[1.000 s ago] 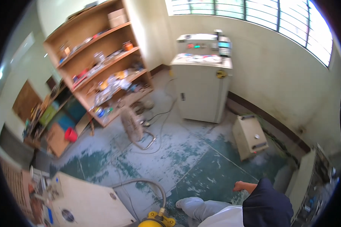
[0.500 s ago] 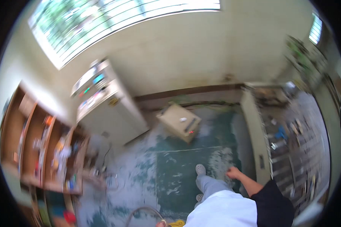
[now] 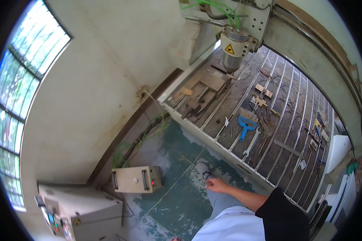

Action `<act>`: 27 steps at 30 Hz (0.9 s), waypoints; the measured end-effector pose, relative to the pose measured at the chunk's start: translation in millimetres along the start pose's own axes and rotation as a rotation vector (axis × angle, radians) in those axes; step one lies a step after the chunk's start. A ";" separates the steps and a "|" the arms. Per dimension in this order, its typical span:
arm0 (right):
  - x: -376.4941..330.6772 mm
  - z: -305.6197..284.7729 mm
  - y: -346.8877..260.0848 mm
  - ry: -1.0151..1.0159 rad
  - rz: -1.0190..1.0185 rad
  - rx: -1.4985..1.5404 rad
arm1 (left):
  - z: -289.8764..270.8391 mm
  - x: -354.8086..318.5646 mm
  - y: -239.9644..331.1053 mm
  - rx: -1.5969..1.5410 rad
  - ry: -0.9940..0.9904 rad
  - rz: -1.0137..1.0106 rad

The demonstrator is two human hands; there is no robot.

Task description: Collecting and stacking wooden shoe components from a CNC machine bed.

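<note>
The person stands beside a CNC router, whose slotted bed [image 3: 283, 116] fills the right half of the frame. The right hand [image 3: 216, 185] hangs just below the centre of the frame, over the grey shoe and trouser leg, apart from the bed's near edge; its fingers are loosely curled inward, and whether they hold anything cannot be told. Only a sliver of the left hand [image 3: 175, 239] shows at the bottom edge, so its grip cannot be told.

On the bed, right of centre, lies a bench brush [image 3: 245, 127] with a blue handle, its bristles toward the top of the frame. Just beside it rests an open-ended wrench [image 3: 252, 143], and farther right a flat metal strip [image 3: 288, 149] lies at a slant. Small wooden offcuts [image 3: 264, 91] sit above the brush. The spindle [image 3: 232, 48], bearing a yellow warning triangle, hangs over the bed at the upper middle, with green tubes [image 3: 217, 5] entering its top.

Left of the hand, on the worn green floor [image 3: 177, 197], stands a beige box [image 3: 129, 179] with two black handles and a red light. A cabinet [image 3: 98, 220] occupies the lower left, beneath a barred window [image 3: 22, 76].
</note>
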State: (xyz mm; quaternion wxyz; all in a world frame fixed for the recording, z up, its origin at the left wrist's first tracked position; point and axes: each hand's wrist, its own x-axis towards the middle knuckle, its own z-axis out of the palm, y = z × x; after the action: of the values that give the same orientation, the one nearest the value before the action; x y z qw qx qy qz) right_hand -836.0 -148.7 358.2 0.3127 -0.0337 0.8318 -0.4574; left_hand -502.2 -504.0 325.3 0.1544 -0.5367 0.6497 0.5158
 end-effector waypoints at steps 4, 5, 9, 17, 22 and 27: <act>55.7 10.3 22.7 -0.033 0.139 0.095 | 37.3 74.6 69.3 0.066 -0.129 -0.116; 80.7 36.0 8.2 -0.104 0.090 0.172 | 20.3 92.7 57.9 0.040 -0.075 -0.143; 83.7 14.1 66.9 0.018 0.280 0.200 | 126.1 86.5 258.3 0.090 -0.267 0.081; 42.1 29.8 185.0 0.262 0.695 -0.005 | 183.0 175.2 288.1 0.551 -0.367 0.101; -27.7 78.3 240.6 -0.066 0.874 -0.171 | 207.0 204.3 232.3 0.406 -0.382 0.021; -95.1 147.1 289.0 -0.361 0.974 -0.076 | 217.6 194.8 196.8 0.435 -0.494 0.077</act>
State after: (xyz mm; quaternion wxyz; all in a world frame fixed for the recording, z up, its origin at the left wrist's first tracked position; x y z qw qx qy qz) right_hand -612.3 -57.5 122.0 0.6262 0.2675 0.7000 -0.2152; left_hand -820.9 -448.3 186.2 0.3985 -0.3248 0.7073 0.4853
